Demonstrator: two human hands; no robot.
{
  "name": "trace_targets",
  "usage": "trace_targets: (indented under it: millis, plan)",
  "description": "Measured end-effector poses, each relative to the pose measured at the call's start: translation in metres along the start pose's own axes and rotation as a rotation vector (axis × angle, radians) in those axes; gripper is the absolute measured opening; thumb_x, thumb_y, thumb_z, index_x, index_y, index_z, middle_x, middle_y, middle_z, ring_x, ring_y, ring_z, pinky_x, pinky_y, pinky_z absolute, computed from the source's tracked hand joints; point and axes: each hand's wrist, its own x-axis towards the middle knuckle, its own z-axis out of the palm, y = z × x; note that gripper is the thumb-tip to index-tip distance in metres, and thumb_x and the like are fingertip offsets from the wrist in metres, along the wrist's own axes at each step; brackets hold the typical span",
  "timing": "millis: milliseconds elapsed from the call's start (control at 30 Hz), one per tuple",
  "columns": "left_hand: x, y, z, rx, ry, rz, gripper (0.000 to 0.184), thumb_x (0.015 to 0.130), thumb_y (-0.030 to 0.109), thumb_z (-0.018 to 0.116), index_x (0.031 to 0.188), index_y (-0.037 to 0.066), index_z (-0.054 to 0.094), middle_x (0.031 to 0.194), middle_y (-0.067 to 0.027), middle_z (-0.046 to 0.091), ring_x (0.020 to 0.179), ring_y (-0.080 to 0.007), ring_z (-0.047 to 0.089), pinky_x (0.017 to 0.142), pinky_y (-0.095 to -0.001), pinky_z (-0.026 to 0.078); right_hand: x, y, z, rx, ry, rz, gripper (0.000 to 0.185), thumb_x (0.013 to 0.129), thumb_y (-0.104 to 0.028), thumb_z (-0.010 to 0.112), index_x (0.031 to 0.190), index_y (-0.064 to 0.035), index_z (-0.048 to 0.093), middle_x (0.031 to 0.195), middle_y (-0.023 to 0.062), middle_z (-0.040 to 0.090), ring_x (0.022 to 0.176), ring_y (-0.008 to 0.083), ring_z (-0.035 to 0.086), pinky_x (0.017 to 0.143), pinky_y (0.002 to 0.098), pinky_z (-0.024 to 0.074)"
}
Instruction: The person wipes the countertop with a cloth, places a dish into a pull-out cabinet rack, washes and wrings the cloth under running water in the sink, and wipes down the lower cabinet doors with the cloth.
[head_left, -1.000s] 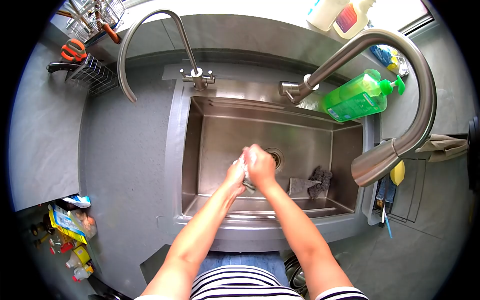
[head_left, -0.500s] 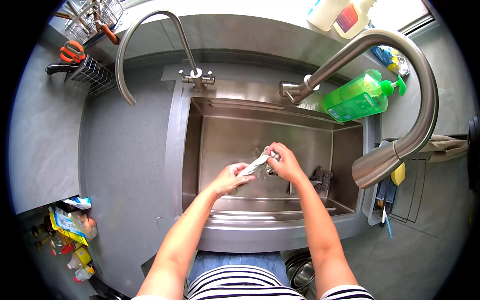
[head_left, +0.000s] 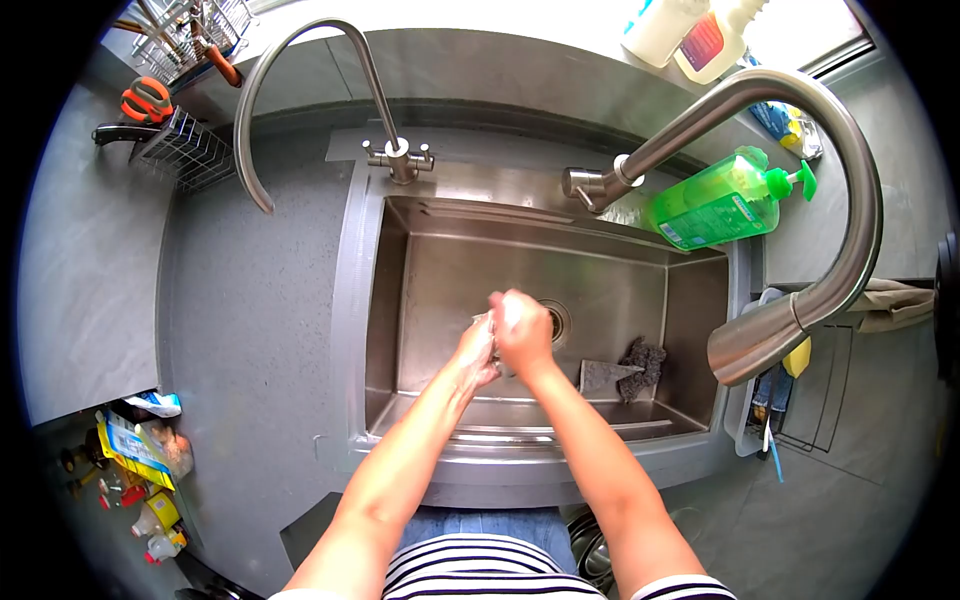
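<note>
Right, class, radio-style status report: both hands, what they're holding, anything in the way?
Left hand and right hand pressed together over sink. Pale cloth between them, mostly hidden. Dark scrubber off right; nothing visibly blocking.

I've got a white top (head_left: 478, 570) on, short-sleeved, dark crosswise stripes. My right sleeve (head_left: 685, 587) is striped the same; my left sleeve (head_left: 303, 594) is mostly cut off by the frame edge (just a pale sliver shows). Blue denim jeans (head_left: 490, 522). Left hand (head_left: 474, 345), right hand (head_left: 524, 330) and forearms (head_left: 606, 450) all bare.
</note>
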Motion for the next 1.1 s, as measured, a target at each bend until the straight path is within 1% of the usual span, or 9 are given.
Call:
trace_targets:
  millis: [100, 200, 300, 367, 467, 600, 700, 933, 1100]
  plan:
    - [0.010, -0.008, -0.007, -0.108, -0.057, 0.059, 0.025, 0.094, 0.038, 0.056, 0.090, 0.014, 0.061, 0.082, 0.0008, 0.063, 0.077, -0.0122, 0.062, 0.060, -0.0273, 0.047, -0.009, -0.002, 0.006, 0.027, 0.047, 0.118, 0.032, 0.086, -0.036, 0.065, 0.077, -0.0050, 0.061, 0.074, 0.0181, 0.064, 0.069, 0.0386, 0.063, 0.057, 0.0445, 0.0493]
    - [0.087, -0.033, -0.077, -0.361, -0.647, 0.066, 0.022, 0.097, 0.028, 0.052, 0.100, 0.008, 0.061, 0.088, -0.0021, 0.065, 0.081, -0.0131, 0.062, 0.069, -0.0267, 0.051, -0.042, -0.032, 0.003, 0.054, -0.015, -0.139, 0.023, 0.083, -0.028, 0.068, 0.080, -0.0062, 0.063, 0.071, 0.0157, 0.061, 0.066, 0.0377, 0.061, 0.062, 0.0430, 0.0497]
    - [0.015, -0.008, -0.015, -0.221, -0.332, 0.050, 0.037, 0.099, 0.039, 0.042, 0.109, 0.007, 0.059, 0.101, -0.0059, 0.065, 0.096, -0.0158, 0.061, 0.082, -0.0290, 0.050, -0.013, -0.005, -0.002, -0.051, 0.031, 0.108, 0.032, 0.080, -0.037, 0.069, 0.091, -0.0085, 0.061, 0.079, 0.0126, 0.063, 0.071, 0.0342, 0.062, 0.067, 0.0425, 0.0514]
    - [0.003, 0.004, -0.010, -0.272, -0.476, -0.055, 0.058, 0.096, 0.056, 0.035, 0.119, 0.007, 0.056, 0.125, -0.0113, 0.057, 0.118, -0.0224, 0.053, 0.102, -0.0438, 0.040, 0.005, 0.017, -0.009, -0.166, 0.088, -0.222, 0.039, 0.080, -0.035, 0.071, 0.106, -0.0069, 0.062, 0.082, 0.0123, 0.062, 0.073, 0.0319, 0.062, 0.075, 0.0380, 0.0501]
    - [-0.016, 0.022, -0.019, -0.157, -0.618, -0.169, 0.077, 0.085, 0.076, 0.037, 0.128, 0.013, 0.051, 0.133, -0.0111, 0.051, 0.126, -0.0269, 0.047, 0.104, -0.0545, 0.036, 0.010, 0.016, -0.028, 0.398, -0.637, 0.172, 0.033, 0.081, -0.020, 0.073, 0.109, -0.0052, 0.063, 0.089, 0.0076, 0.065, 0.083, 0.0187, 0.064, 0.075, 0.0328, 0.0499]
    - [-0.023, 0.016, -0.019, 0.133, -0.703, -0.153, 0.024, 0.085, 0.013, 0.069, 0.105, 0.013, 0.056, 0.089, 0.0025, 0.058, 0.079, -0.0080, 0.058, 0.070, -0.0272, 0.050, 0.022, -0.006, -0.047, 1.029, -0.711, 0.382, 0.018, 0.087, -0.015, 0.068, 0.098, -0.0033, 0.062, 0.089, 0.0014, 0.063, 0.081, 0.0087, 0.059, 0.074, 0.0250, 0.0485]
    - [-0.034, 0.021, -0.003, 0.449, -0.564, -0.098, 0.018, 0.083, 0.008, 0.066, 0.099, 0.010, 0.057, 0.083, 0.0020, 0.056, 0.073, -0.0080, 0.056, 0.060, -0.0253, 0.044, 0.024, -0.005, -0.047, 0.801, -0.716, 0.153, 0.016, 0.091, -0.014, 0.064, 0.102, -0.0031, 0.059, 0.081, 0.0014, 0.060, 0.072, 0.0089, 0.056, 0.068, 0.0230, 0.0471]
    - [-0.024, 0.005, 0.009, 1.112, -0.121, 0.464, 0.022, 0.074, 0.006, 0.059, 0.094, -0.001, 0.062, 0.087, -0.0250, 0.066, 0.091, -0.0356, 0.066, 0.077, -0.0395, 0.050, 0.015, -0.011, -0.020, 1.069, -0.174, 0.494, 0.017, 0.099, -0.022, 0.054, 0.091, -0.0071, 0.052, 0.059, -0.0036, 0.043, 0.050, 0.0043, 0.038, 0.047, 0.0212, 0.0338]
    - [-0.001, -0.005, -0.010, 1.146, -0.065, 0.955, 0.050, 0.073, 0.007, 0.067, 0.121, 0.007, 0.057, 0.112, -0.0203, 0.063, 0.103, -0.0318, 0.064, 0.077, -0.0382, 0.053, 0.006, 0.008, -0.005, 1.238, 0.116, 0.640, 0.015, 0.099, -0.021, 0.053, 0.098, -0.0068, 0.052, 0.066, 0.0001, 0.050, 0.058, 0.0093, 0.048, 0.055, 0.0252, 0.0420]
